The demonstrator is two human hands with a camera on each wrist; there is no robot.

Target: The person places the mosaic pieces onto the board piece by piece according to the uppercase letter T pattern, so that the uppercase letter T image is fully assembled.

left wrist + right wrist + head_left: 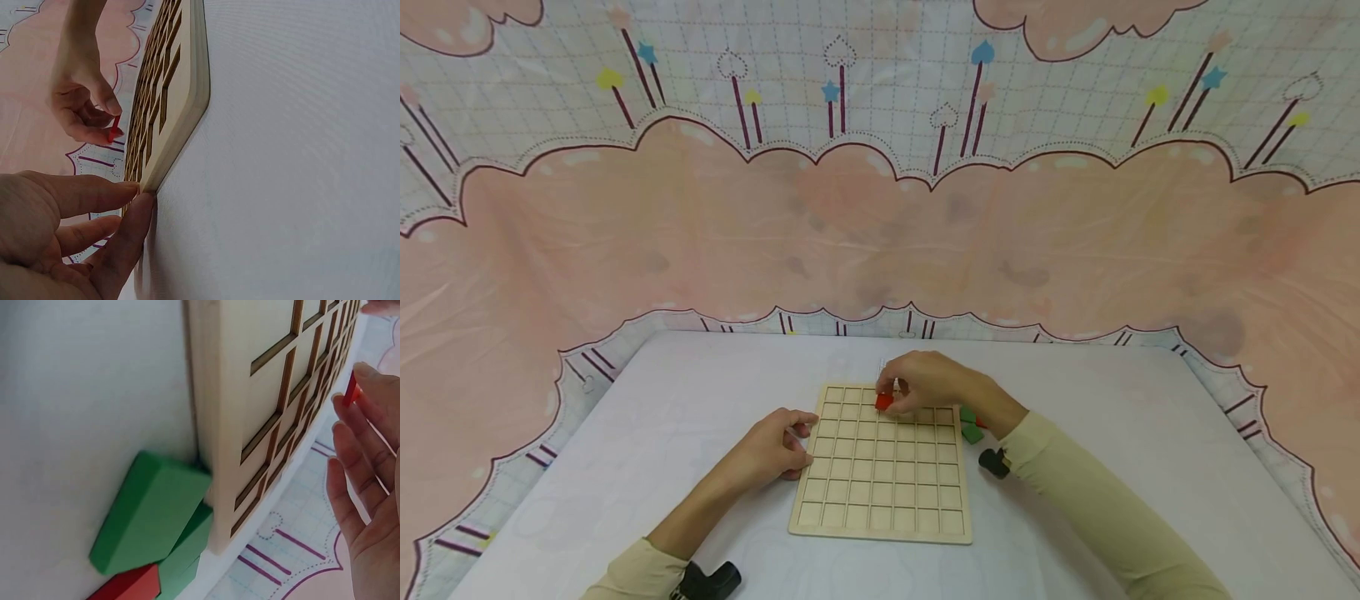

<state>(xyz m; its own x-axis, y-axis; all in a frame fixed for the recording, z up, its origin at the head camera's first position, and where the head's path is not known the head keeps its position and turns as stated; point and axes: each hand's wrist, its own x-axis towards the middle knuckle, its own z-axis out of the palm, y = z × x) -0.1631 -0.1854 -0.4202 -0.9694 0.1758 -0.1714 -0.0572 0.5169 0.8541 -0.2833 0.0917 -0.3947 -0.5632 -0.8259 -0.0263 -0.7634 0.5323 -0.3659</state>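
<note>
A pale wooden grid board point(880, 472) lies on the table. My left hand point(772, 447) is at its left side, thumb and index finger touching the edge some distance apart; in the left wrist view the left hand's fingertips point(142, 203) meet the rim. Over the far rows, my right hand point(925, 382) pinches a small red block point(883, 402) between thumb and fingers. That red block point(351, 389) shows edge-on in the right wrist view, so its full shape is hidden. Whether it touches the board, I cannot tell.
Beside the board's right edge, partly under the right forearm, lie green blocks point(972, 432) and a red block point(131, 586), piled together. White cloth point(625, 467) covers the table. A patterned pink curtain point(880, 242) hangs behind it.
</note>
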